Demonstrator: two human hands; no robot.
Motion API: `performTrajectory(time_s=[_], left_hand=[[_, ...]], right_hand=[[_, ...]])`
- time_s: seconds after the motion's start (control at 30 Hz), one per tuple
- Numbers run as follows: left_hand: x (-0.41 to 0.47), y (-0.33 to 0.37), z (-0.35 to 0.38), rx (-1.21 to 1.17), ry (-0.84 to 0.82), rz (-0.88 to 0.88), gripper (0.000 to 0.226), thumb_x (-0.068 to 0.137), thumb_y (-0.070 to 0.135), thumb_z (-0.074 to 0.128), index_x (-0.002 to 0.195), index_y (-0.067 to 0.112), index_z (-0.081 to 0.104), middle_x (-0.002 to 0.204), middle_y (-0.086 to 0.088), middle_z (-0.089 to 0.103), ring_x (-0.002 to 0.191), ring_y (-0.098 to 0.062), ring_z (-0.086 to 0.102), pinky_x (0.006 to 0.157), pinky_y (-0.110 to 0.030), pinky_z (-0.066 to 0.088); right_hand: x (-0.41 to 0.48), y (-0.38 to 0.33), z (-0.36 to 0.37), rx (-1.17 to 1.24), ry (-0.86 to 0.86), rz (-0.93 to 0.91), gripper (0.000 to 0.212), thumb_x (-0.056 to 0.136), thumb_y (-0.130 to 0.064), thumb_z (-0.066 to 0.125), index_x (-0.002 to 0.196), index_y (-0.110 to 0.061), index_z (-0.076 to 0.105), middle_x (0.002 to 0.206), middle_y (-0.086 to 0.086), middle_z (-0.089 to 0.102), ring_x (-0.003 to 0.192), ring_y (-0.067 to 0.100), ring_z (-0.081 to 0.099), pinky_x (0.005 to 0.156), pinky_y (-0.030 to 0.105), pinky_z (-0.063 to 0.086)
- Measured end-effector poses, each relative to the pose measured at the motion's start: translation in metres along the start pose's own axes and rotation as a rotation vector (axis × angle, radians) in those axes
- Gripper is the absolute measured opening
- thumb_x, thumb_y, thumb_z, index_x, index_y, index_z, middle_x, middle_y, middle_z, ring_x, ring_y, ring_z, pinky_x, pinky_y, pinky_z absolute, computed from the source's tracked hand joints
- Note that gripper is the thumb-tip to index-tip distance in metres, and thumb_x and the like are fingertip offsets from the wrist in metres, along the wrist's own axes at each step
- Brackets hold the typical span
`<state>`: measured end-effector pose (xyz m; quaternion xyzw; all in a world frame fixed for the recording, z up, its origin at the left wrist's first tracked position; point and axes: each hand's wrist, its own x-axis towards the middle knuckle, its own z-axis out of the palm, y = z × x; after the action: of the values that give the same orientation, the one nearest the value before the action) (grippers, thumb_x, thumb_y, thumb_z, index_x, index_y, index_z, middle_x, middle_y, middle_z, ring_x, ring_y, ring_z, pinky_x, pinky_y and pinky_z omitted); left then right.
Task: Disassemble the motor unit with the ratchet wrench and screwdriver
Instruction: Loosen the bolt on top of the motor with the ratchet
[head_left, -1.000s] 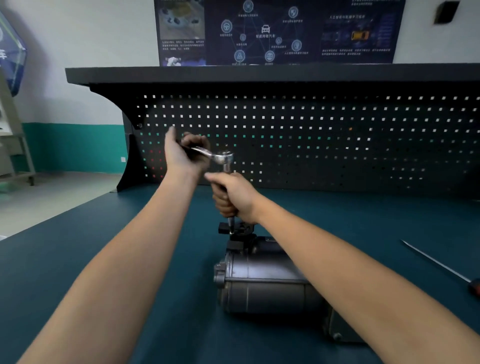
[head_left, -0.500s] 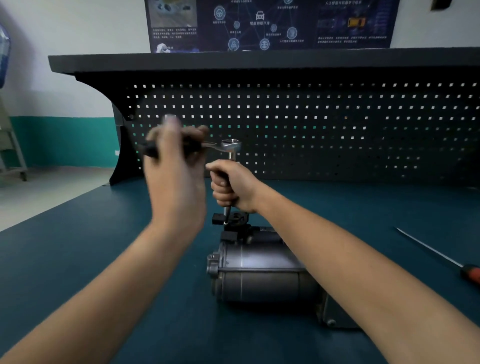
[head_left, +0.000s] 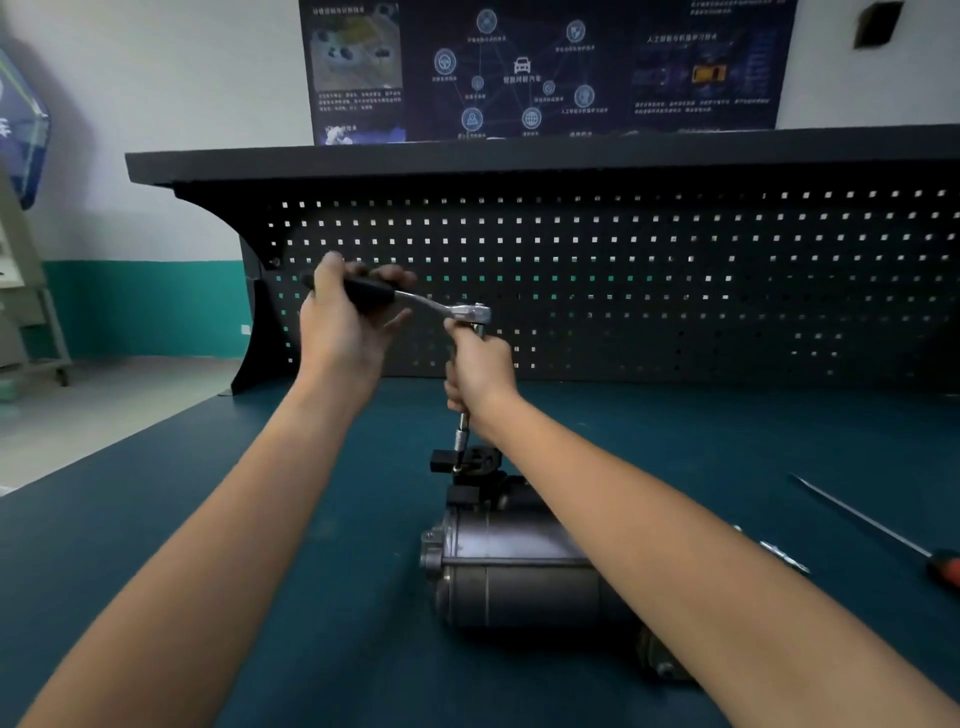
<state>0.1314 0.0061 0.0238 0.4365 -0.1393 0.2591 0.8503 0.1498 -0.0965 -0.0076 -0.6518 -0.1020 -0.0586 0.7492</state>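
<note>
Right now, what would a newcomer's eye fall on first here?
At centre, the left hand grips the black handle of the chrome ratchet wrench, and the right hand holds its upright extension bar over the grey cylindrical metal motor unit. A long red-handled screwdriver lies apart at the right edge.

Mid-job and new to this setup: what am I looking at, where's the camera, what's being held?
No machine here: a person works with two bare hands, filmed by one camera on their head, looking forward and down. The left hand grips the black handle of the ratchet wrench. The right hand grips the extension bar under the wrench's head; its lower end meets a black fitting on the motor unit. The motor unit lies on the blue-green bench. A screwdriver lies untouched at the right. Behind stands a pegboard.
</note>
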Motion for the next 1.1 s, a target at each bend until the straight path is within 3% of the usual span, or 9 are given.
performTrajectory(time_s=[0.13, 0.3, 0.37, 0.5, 0.73, 0.8, 0.9, 1.03, 1.1], left_hand=[[0.042, -0.020, -0.020, -0.238, 0.122, -0.326, 0.035, 0.098, 0.032, 0.030, 0.070, 0.015, 0.041, 0.051, 0.004, 0.056, 0.057, -0.012, 0.062, 0.064, -0.030, 0.048], [0.027, -0.018, -0.022, -0.373, 0.064, -0.230, 0.035, 0.099, 0.033, 0.031, 0.075, 0.015, 0.047, 0.055, 0.005, 0.062, 0.067, -0.011, 0.065, 0.079, -0.034, 0.050], [0.004, -0.003, -0.024, -0.165, -0.023, -0.047, 0.027, 0.097, 0.028, 0.036, 0.075, 0.020, 0.049, 0.063, 0.007, 0.065, 0.073, -0.010, 0.067, 0.076, -0.034, 0.050], [-0.051, 0.021, -0.023, 0.645, -0.179, 0.500, 0.015, 0.079, 0.031, 0.053, 0.069, 0.032, 0.064, 0.070, 0.009, 0.067, 0.074, -0.011, 0.060, 0.066, -0.023, 0.047], [-0.082, 0.022, -0.016, 0.742, -0.200, 0.584, 0.014, 0.087, 0.020, 0.050, 0.085, 0.019, 0.063, 0.088, 0.006, 0.067, 0.080, -0.002, 0.061, 0.073, -0.015, 0.045], [-0.082, 0.018, -0.011, 0.686, -0.270, 0.575, 0.014, 0.086, 0.021, 0.049, 0.083, 0.021, 0.063, 0.088, 0.006, 0.068, 0.084, -0.005, 0.063, 0.075, -0.017, 0.046], [-0.072, 0.012, -0.004, 0.362, -0.313, 0.399, 0.018, 0.084, 0.010, 0.044, 0.078, 0.019, 0.058, 0.078, 0.005, 0.072, 0.085, -0.012, 0.067, 0.074, -0.022, 0.049], [-0.034, 0.011, -0.004, -0.082, -0.219, 0.111, 0.022, 0.091, 0.011, 0.036, 0.078, 0.013, 0.053, 0.058, 0.001, 0.065, 0.071, -0.017, 0.067, 0.067, -0.027, 0.051], [-0.012, 0.010, -0.007, -0.275, -0.148, -0.022, 0.038, 0.091, 0.013, 0.036, 0.062, 0.013, 0.059, 0.049, 0.000, 0.054, 0.057, -0.017, 0.062, 0.068, -0.030, 0.050]], right_hand=[[0.001, 0.001, 0.010, -0.096, -0.293, -0.028, 0.048, 0.097, -0.024, 0.043, 0.053, -0.018, 0.023, 0.030, -0.010, 0.020, 0.025, 0.006, 0.016, 0.037, 0.011, 0.012], [0.010, -0.002, 0.003, -0.093, -0.382, 0.024, 0.049, 0.097, -0.024, 0.040, 0.052, -0.017, 0.021, 0.031, -0.008, 0.018, 0.026, 0.007, 0.014, 0.038, 0.010, 0.011], [0.016, -0.002, -0.001, -0.074, -0.369, 0.087, 0.048, 0.098, -0.026, 0.038, 0.054, -0.018, 0.021, 0.032, -0.008, 0.019, 0.027, 0.007, 0.015, 0.037, 0.012, 0.012], [0.014, 0.002, 0.017, -0.267, -0.457, 0.044, 0.045, 0.096, -0.024, 0.039, 0.054, -0.019, 0.025, 0.034, -0.009, 0.023, 0.029, 0.006, 0.018, 0.034, 0.014, 0.016], [0.002, 0.004, 0.020, -0.225, -0.446, -0.050, 0.047, 0.097, -0.020, 0.037, 0.050, -0.018, 0.027, 0.034, -0.008, 0.024, 0.031, 0.007, 0.018, 0.035, 0.015, 0.016], [-0.001, 0.004, 0.013, -0.134, -0.391, -0.072, 0.049, 0.097, -0.021, 0.037, 0.050, -0.017, 0.027, 0.034, -0.008, 0.024, 0.031, 0.007, 0.018, 0.035, 0.016, 0.016], [-0.005, 0.008, 0.000, 0.016, -0.246, -0.074, 0.050, 0.098, -0.026, 0.041, 0.051, -0.017, 0.026, 0.036, -0.006, 0.023, 0.032, 0.008, 0.018, 0.038, 0.019, 0.015], [-0.011, 0.013, -0.006, 0.127, -0.112, -0.096, 0.050, 0.098, -0.026, 0.044, 0.052, -0.017, 0.024, 0.036, -0.007, 0.021, 0.031, 0.007, 0.017, 0.038, 0.016, 0.014], [-0.012, 0.014, -0.003, 0.125, -0.108, -0.113, 0.051, 0.097, -0.024, 0.045, 0.051, -0.017, 0.024, 0.032, -0.009, 0.022, 0.028, 0.006, 0.017, 0.036, 0.013, 0.015]])
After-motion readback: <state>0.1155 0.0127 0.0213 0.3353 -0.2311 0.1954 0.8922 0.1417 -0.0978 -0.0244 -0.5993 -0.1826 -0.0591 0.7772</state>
